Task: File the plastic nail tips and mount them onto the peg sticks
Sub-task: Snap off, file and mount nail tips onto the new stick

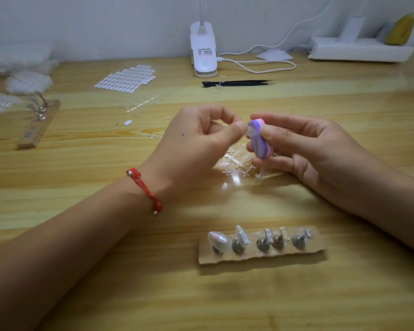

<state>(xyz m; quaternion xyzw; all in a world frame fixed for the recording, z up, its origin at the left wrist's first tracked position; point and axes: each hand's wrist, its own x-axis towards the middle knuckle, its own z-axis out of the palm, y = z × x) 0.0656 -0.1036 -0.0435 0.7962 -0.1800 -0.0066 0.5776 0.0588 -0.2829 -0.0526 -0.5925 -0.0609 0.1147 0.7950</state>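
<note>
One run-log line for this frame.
stage: filing | left hand: pinches nail tip | right hand: grips file block | peg board: partly filled

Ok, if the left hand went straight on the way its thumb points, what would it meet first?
The purple and pink filing block in the right hand. The left hand pinches what looks like a clear nail tip right at its face, though depth is unclear.

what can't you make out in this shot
Head view only.
nail tip in the left hand: mostly hidden by the thumb and the right hand's buffer block.
cardboard peg strip: blurred, mounted count unclear.
lamp clip label: too small.
bags at far left: blurred, cut by the edge.
</note>
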